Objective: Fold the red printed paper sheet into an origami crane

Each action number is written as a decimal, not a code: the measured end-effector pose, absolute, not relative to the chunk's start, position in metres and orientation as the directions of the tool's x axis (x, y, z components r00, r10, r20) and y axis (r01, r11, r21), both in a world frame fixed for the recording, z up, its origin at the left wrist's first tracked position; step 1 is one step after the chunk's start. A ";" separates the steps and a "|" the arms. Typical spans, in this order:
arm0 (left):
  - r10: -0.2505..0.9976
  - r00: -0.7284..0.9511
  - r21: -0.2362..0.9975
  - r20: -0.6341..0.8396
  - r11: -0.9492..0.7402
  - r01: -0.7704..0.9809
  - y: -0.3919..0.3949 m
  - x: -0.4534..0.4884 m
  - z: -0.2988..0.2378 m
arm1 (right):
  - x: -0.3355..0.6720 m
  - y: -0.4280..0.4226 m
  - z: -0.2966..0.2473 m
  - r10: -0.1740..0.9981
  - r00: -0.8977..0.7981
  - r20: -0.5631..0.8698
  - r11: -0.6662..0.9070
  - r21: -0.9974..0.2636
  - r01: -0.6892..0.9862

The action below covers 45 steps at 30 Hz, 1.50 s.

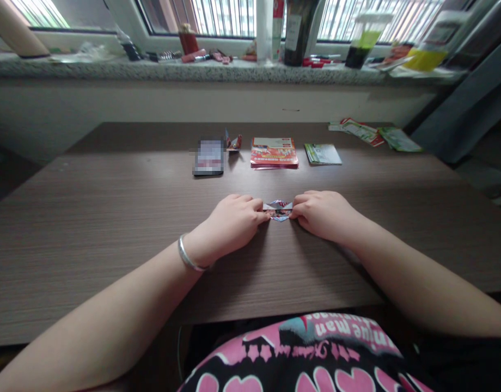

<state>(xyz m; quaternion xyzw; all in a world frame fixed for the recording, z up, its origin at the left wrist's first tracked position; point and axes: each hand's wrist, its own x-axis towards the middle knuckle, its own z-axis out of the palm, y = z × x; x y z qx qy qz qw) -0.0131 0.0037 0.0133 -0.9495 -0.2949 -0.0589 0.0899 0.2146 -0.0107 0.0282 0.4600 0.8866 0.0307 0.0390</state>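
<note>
Between my hands, at the middle of the table, lies a small piece of folded printed paper [279,211] with a pale strip across it and pointed edges above and below. My left hand [239,222] pinches its left end, fingers closed. At the opposite end my right hand [322,213] grips the paper in the same way, thumb and fingers together. The fingertips cover both ends of the fold. A silver bangle [187,253] circles my left wrist.
Farther back stand a phone [208,157], a small folded paper figure [234,143], a stack of red printed leaflets [274,153] and a green-white pile of papers [323,154]. More leaflets [398,139] lie at the back right. Bottles [295,38] line the windowsill [234,69].
</note>
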 end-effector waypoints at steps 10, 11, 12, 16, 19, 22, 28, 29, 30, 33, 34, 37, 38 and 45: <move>0.528 0.831 -0.079 0.176 -0.833 0.547 0.014 -0.019 0.009 | 0.226 -0.002 0.018 0.795 -0.607 0.021 0.607 -0.070 0.792; 0.523 0.829 -0.061 0.197 -0.837 0.543 0.015 -0.020 0.007 | 0.228 0.000 0.016 0.783 -0.621 0.032 0.621 -0.105 0.777; 0.520 0.826 -0.042 0.218 -0.840 0.540 0.017 -0.020 0.006 | 0.229 0.002 0.013 0.775 -0.630 0.048 0.630 -0.133 0.765; 0.533 0.805 0.007 0.262 -0.835 0.550 0.021 -0.021 0.002 | 0.232 0.009 0.001 0.757 -0.644 0.112 0.650 -0.232 0.723; 0.531 0.801 -0.008 0.276 -0.832 0.554 0.023 -0.022 0.001 | 0.230 0.011 -0.006 0.810 -0.554 0.193 0.586 -0.317 0.746; 0.531 0.799 -0.036 0.283 -0.826 0.562 0.024 -0.021 0.000 | 0.227 0.011 -0.008 0.833 -0.505 0.225 0.553 -0.342 0.760; 0.614 0.733 0.031 0.291 -0.772 0.635 0.021 -0.016 -0.003 | 0.225 0.013 -0.009 0.815 -0.543 0.201 0.579 -0.309 0.755; 0.640 0.705 0.063 0.305 -0.752 0.656 0.019 -0.015 -0.004 | 0.224 0.013 -0.009 0.816 -0.542 0.198 0.577 -0.309 0.756; 0.663 0.677 0.096 0.319 -0.733 0.673 0.018 -0.015 -0.006 | 0.224 0.013 -0.009 0.816 -0.544 0.197 0.578 -0.311 0.755; 0.693 0.635 0.149 0.342 -0.707 0.691 0.017 -0.014 -0.008 | 0.222 0.013 -0.009 0.806 -0.556 0.203 0.591 -0.321 0.740; 0.692 0.638 0.148 0.337 -0.708 0.690 0.017 -0.014 -0.009 | 0.222 0.012 -0.009 0.804 -0.558 0.207 0.594 -0.326 0.735; 0.678 0.673 0.136 0.297 -0.727 0.672 0.019 -0.014 -0.009 | 0.220 0.012 -0.009 0.798 -0.559 0.224 0.602 -0.342 0.722; 0.671 0.684 0.137 0.286 -0.735 0.664 0.020 -0.014 -0.009 | 0.220 0.012 -0.010 0.797 -0.558 0.231 0.603 -0.349 0.717; 0.676 0.690 0.180 0.261 -0.736 0.653 0.022 -0.014 -0.009 | 0.216 0.012 -0.015 0.825 -0.494 0.275 0.562 -0.485 0.669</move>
